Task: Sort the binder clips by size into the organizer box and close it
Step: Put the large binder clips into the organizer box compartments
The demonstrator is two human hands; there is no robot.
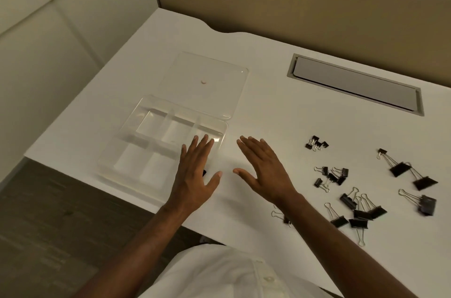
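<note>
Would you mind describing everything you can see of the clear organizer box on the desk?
The organizer box looks like clear, colourless plastic with rounded corners, its tray split by dividers into compartments. It lies open near the front left corner of the white desk, its flat lid folded back behind the tray. A small pinkish mark shows at the lid's middle. The left hand is spread flat over its near right part; a small dark thing peeks out beside that hand.

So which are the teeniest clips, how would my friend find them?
Start at the long grey hatch set into the white desk and look toward the person. The first black bunch you meet is the tiniest clips, huddled together. They lie farthest from the person, and every other clip nearby is bigger with longer wire handles.
</note>
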